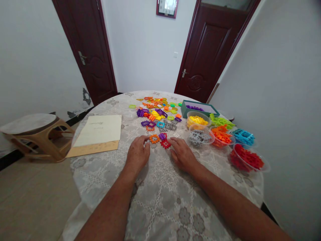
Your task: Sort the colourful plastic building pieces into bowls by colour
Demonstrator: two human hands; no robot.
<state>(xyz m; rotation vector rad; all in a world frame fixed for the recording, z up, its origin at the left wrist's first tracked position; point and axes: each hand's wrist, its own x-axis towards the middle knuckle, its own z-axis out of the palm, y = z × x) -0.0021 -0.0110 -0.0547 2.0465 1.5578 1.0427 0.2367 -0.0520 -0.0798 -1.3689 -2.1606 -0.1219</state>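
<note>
Half-open hands on patterned counter, ctr of frame, w/ bright plastic pcs btwn.
R hand w/ fingertips at R edge of red lattice pc, hiding a bit of it, thumb well off index; L hand loosely curled, thumb & index apart, gripping nothing, just beside orange ring pc, notched edge, open middle. Purple pc just above red one, can't tell if joined. Heap of mixed pcs farther up ctr, overlapping, too small to sort. Faint handwriting on pale sheet, mid-L, unreadable. Framed picture cut off at top edge, washed out by glare; forearms cut off at btm. Purple contents of green box, R of ctr, part hidden by its wall.
</note>
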